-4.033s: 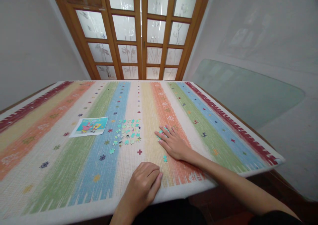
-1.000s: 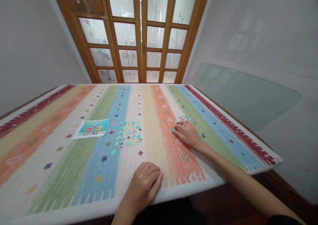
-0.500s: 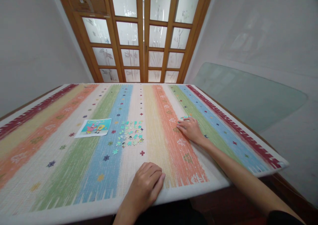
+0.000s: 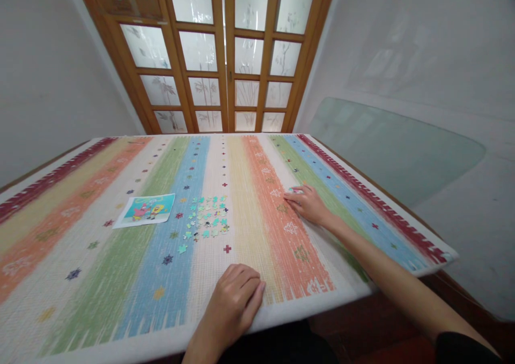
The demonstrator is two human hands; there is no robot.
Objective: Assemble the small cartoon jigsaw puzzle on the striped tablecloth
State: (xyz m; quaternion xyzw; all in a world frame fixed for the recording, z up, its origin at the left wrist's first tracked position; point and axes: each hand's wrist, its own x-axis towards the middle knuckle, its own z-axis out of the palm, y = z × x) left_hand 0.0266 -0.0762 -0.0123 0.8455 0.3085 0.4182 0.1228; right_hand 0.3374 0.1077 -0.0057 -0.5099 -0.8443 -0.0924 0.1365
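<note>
Teal and pale-green jigsaw pieces (image 4: 215,222) lie in uneven rows on the striped tablecloth (image 4: 246,219). To their right, I note a pink-and-green jigsaw cluster (image 4: 296,189), mostly hidden from view.

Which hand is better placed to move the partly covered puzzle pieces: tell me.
Probably the right hand: it partly covers those puzzle pieces; the left hand rests at the near edge of the cloth.
</note>
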